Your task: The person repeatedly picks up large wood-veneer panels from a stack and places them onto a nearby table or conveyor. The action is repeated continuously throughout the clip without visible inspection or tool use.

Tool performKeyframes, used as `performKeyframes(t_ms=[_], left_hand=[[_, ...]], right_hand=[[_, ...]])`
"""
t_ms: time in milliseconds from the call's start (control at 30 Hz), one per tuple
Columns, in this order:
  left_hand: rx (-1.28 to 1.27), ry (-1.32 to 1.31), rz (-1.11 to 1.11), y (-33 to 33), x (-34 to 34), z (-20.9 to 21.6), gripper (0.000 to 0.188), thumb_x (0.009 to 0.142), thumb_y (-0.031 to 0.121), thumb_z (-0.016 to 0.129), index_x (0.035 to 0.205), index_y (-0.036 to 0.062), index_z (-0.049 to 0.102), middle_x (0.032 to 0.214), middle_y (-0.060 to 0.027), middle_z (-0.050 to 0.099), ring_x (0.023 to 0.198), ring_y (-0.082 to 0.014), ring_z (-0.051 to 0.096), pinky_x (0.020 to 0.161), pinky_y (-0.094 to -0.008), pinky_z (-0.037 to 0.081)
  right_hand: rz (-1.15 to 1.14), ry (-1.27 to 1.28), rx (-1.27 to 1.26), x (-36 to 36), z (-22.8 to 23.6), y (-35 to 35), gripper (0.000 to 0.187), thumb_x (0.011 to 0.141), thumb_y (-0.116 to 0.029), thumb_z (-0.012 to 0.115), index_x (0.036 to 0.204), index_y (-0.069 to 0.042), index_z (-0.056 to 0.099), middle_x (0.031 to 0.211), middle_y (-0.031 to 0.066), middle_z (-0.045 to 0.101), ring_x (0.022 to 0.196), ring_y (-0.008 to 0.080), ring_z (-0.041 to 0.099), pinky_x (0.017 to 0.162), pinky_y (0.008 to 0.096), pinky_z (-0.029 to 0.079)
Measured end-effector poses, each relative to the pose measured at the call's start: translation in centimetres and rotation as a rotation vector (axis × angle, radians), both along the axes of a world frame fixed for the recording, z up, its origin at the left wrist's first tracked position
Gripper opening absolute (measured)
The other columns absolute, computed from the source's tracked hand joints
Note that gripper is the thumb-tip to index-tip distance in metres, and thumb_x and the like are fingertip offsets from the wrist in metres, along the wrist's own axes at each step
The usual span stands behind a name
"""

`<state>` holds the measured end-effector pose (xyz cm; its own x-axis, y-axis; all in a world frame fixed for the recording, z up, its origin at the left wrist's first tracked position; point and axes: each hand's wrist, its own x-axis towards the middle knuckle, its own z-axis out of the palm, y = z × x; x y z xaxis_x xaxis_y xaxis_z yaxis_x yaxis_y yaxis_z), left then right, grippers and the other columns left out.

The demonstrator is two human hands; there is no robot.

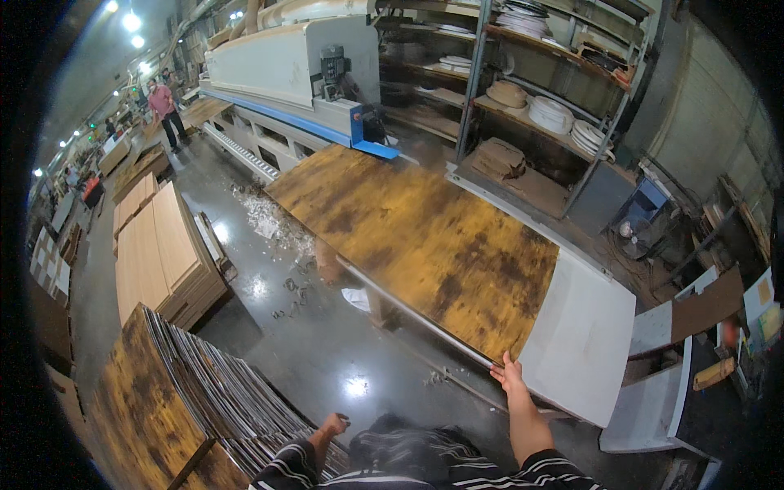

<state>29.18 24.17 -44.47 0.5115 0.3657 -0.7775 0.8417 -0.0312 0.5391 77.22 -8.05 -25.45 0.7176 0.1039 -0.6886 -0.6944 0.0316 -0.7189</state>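
A long wood-patterned board (425,245), mottled yellow and dark brown, lies flat on a white work table (576,343) with its far end at the machine. My right hand (508,372) grips the board's near corner, with the fingertips at its edge. My left hand (333,424) hangs low in front of me with its fingers curled in, and nothing shows in it. It is beside a tall stack of similar boards (147,400), whose many edges face my side.
A long edge machine (269,69) with a blue rail stands ahead. Plain wood panels (159,253) are stacked on the left. Shavings (269,216) litter the floor beside the machine. Shelves with rolls (549,114) and a fan (627,230) are on the right. A person (163,110) stands far off.
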Motion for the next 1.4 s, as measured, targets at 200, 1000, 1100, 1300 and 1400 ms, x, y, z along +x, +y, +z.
performKeyframes(t_ms=[200,1000,1100,1300,1400], left_hand=[[-0.150,0.002,0.168,-0.3,3.2,2.8,0.033,0.090,0.007,0.063,0.122,0.0011,0.058,0.106,-0.0143,0.070,0.076,-0.0234,0.068,0.065,-0.0411,0.054],[-0.182,-0.499,0.963,0.6,25.6,11.4,0.030,0.085,0.028,0.074,0.072,0.0092,0.054,0.058,-0.0003,0.049,0.044,-0.0156,0.044,0.038,-0.0314,0.032],[-0.361,-0.593,1.154,0.9,25.4,9.0,0.028,0.086,0.028,0.073,0.074,0.0128,0.052,0.058,0.0002,0.049,0.045,-0.0144,0.042,0.040,-0.0323,0.028],[-0.481,-0.544,1.089,-5.9,22.0,8.6,0.033,0.090,0.022,0.068,0.113,0.0023,0.056,0.106,-0.0124,0.063,0.093,-0.0289,0.061,0.082,-0.0415,0.051],[-0.544,-0.661,0.991,-7.8,22.0,10.7,0.045,0.089,0.020,0.068,0.124,-0.0021,0.052,0.127,-0.0165,0.058,0.114,-0.0322,0.056,0.100,-0.0462,0.044]], right_hand=[[0.005,0.015,0.004,-1.9,-1.4,-5.4,0.076,0.092,-0.043,0.064,0.143,-0.005,0.023,0.126,0.0144,0.052,0.079,0.0291,0.066,0.064,0.0424,0.057],[0.387,0.315,-0.077,-20.6,0.7,-39.6,0.053,0.099,-0.044,0.052,0.135,-0.006,0.041,0.136,0.0203,0.052,0.124,0.0329,0.053,0.100,0.0477,0.045],[0.422,0.583,-0.126,-20.1,2.6,-43.6,0.077,0.090,-0.043,0.065,0.145,-0.003,0.031,0.138,0.0162,0.049,0.117,0.0322,0.057,0.096,0.0474,0.051],[0.220,0.458,-0.745,-17.0,-0.6,-46.6,0.075,0.087,-0.064,0.056,0.132,-0.005,0.048,0.116,0.0103,0.052,0.091,0.0263,0.056,0.084,0.0437,0.051],[-0.127,0.236,-0.805,-13.1,-2.8,-47.8,0.071,0.088,-0.069,0.050,0.118,-0.005,0.059,0.091,0.0081,0.051,0.070,0.0225,0.047,0.070,0.0424,0.047]])
